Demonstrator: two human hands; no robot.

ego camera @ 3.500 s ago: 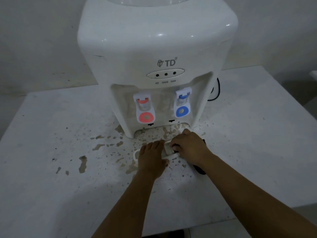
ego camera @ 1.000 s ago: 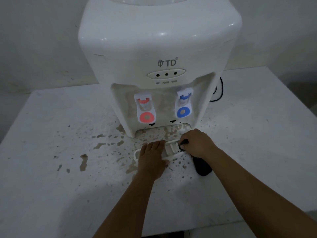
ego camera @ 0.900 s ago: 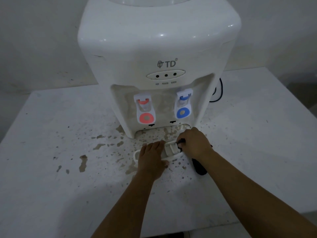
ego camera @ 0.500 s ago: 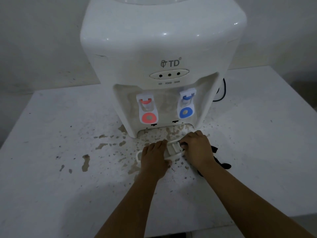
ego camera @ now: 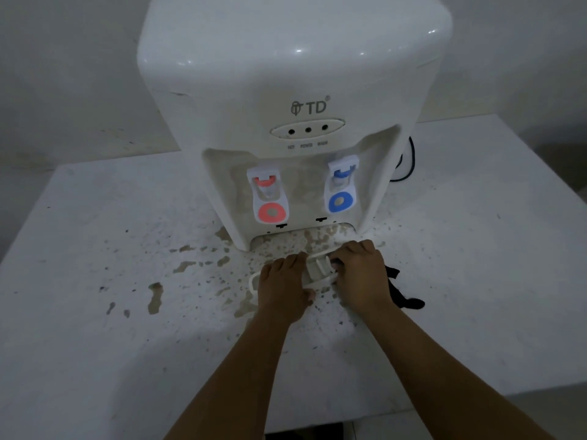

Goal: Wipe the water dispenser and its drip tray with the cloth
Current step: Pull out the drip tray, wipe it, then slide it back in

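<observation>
Hidden or cut off: the top of the water dispenser (ego camera: 286, 122) is cropped by the upper edge of the frame; most of the drip tray (ego camera: 314, 273) is covered by the two hands, only its middle and left rim being seen.
Hard to make out: the small print under the three indicator lights is blurred; the cloth (ego camera: 401, 293) is seen only as a dark strip trailing out from under the right hand.
Left hand (ego camera: 281, 290): laid flat on the left part of the tray, fingers straight and together, pressing it down on the table (ego camera: 95, 328); nothing is grasped.
Right hand (ego camera: 362, 277): fingers curled over the right end of the tray, with the cloth bunched beneath them; how firmly the cloth is gripped cannot be told.
Tray position: out of the dispenser, lying on the table just in front of the open slot at its base.
Taps: a red tap (ego camera: 270, 198) and a blue tap (ego camera: 341, 188) are seen above the slot.
Table surface: brown stains and specks are spread around the dispenser's foot.
Cable: a dark cable (ego camera: 408, 163) is partly hidden behind the dispenser's right side.
</observation>
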